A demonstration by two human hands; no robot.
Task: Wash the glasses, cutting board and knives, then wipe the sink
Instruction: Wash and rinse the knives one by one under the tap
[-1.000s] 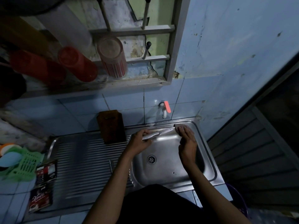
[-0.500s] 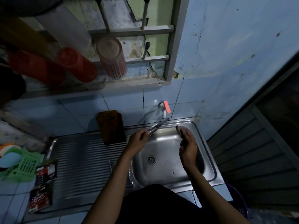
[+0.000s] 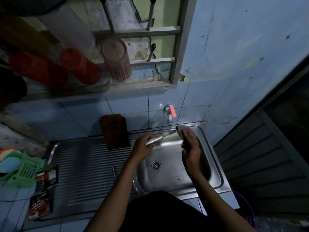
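Fingers of the left hand (image 3: 142, 146) curl round the knife (image 3: 157, 138) handle above the steel sink (image 3: 215, 166), while the right hand (image 3: 190, 144) presses a sponge (image 3: 180, 128) against its blade. Cutting board (image 3: 115, 131) leans upright on the drainboard.

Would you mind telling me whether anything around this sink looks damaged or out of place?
Yes: the wall behind the rack is cracked, with plaster flaking and stained. Otherwise, the cutting board simply leans upright against the tiles beside the sink.
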